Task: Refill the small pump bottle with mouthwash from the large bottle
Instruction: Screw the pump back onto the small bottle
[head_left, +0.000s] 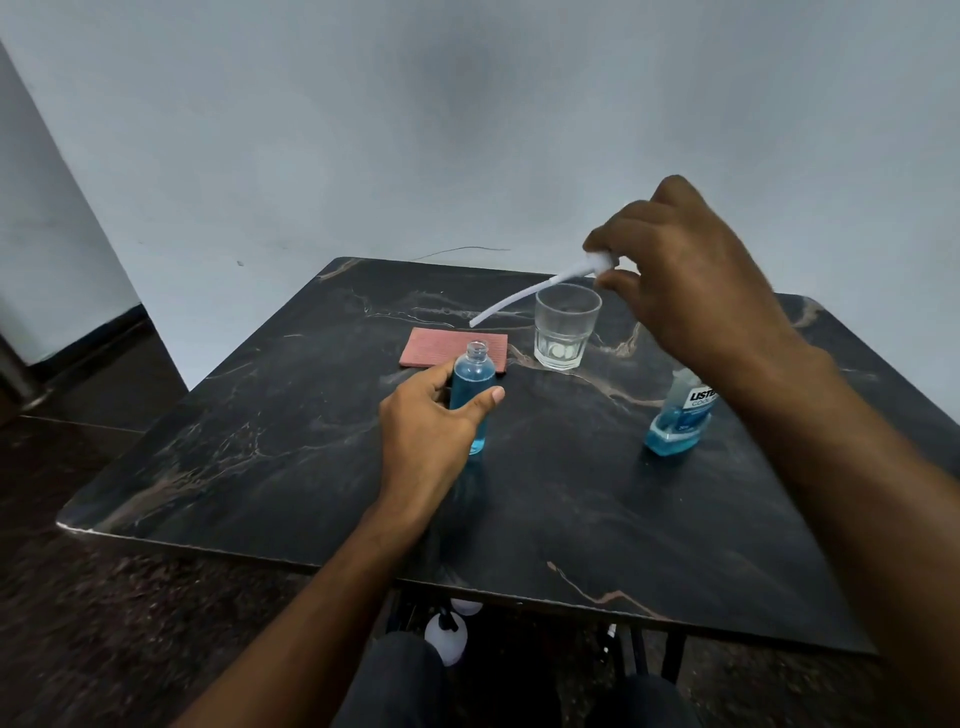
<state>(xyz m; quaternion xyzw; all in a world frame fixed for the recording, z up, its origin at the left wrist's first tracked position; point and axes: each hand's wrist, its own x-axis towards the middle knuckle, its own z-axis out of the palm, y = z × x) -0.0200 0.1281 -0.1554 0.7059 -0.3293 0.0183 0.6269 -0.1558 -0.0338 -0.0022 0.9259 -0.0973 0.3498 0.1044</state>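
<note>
The small clear bottle (471, 395) stands upright on the dark marble table (311, 467), its neck uncapped, filled with blue liquid up to the shoulder. My left hand (431, 421) wraps around its lower half. My right hand (685, 270) hovers above the glass and pinches the white pump head (587, 267), whose dip tube slants down to the left over the table. The large mouthwash bottle (675, 421) stands at the right, partly hidden behind my right forearm, with a little blue liquid left in it.
A clear drinking glass (566, 325) stands behind the small bottle, just under my right hand. A pinkish-red cloth (441, 348) lies flat beside it on the left. The wall is close behind the table, and the floor drops away at the left.
</note>
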